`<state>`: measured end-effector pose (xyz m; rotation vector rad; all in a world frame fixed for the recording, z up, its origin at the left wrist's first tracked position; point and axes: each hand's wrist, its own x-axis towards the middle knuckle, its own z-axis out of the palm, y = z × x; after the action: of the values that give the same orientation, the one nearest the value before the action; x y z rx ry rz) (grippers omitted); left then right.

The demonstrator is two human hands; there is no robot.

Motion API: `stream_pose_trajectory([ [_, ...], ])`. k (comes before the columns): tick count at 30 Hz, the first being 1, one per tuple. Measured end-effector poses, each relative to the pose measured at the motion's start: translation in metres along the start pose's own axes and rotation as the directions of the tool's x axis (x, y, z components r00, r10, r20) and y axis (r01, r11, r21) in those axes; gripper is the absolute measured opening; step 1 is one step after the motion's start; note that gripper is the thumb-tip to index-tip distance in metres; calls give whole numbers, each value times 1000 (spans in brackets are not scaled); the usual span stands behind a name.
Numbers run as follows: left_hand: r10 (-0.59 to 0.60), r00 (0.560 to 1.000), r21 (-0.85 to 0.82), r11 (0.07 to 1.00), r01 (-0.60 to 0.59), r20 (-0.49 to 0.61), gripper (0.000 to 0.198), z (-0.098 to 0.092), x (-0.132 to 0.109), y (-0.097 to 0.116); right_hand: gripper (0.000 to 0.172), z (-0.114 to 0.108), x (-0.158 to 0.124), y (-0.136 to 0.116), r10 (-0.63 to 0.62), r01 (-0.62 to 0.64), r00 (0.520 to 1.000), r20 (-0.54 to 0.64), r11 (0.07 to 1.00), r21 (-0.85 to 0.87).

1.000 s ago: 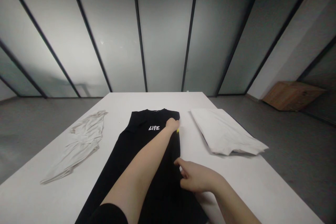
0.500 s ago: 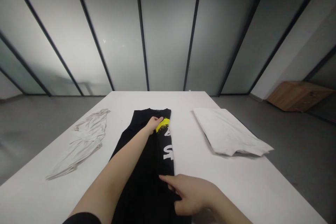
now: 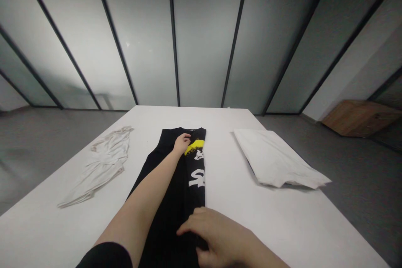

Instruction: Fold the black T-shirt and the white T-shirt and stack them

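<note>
A black T-shirt lies lengthwise on the white table, its collar at the far end. My left hand is near the collar, its fingers curled on a folded layer of the black cloth. A strip along the right side of the shirt shows a yellow band and white lettering. My right hand is over the near part of the shirt, with fingers on top and the thumb appearing to tuck under the cloth edge. The shirt's near end is hidden by my hand and forearm.
A crumpled white garment lies to the left of the shirt on the white table. A flat folded white garment lies to the right. Grey floor and frosted glass panels surround the table, with a wooden box at far right.
My left hand has moved left across the shirt, drawing the black layer with it. More yellow and white print now shows. My right hand has moved nearer and curled its fingers.
</note>
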<state>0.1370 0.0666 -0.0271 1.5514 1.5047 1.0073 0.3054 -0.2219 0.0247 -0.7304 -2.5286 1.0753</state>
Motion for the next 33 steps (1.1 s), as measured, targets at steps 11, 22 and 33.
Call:
stream_pose_trajectory([
  [11,46,996,43,998,-49,73,38,-4,3,-3,31,14,0,21,-116,85,978,172,981,174],
  [22,73,981,-105,993,-55,180,62,-15,-18,6,26,6,-2,19,-84,0,964,254,950,313],
  [33,-45,897,-119,987,107,440,82,-34,-77,-9,51,20,7,18,113,-116,993,-27,974,-195],
])
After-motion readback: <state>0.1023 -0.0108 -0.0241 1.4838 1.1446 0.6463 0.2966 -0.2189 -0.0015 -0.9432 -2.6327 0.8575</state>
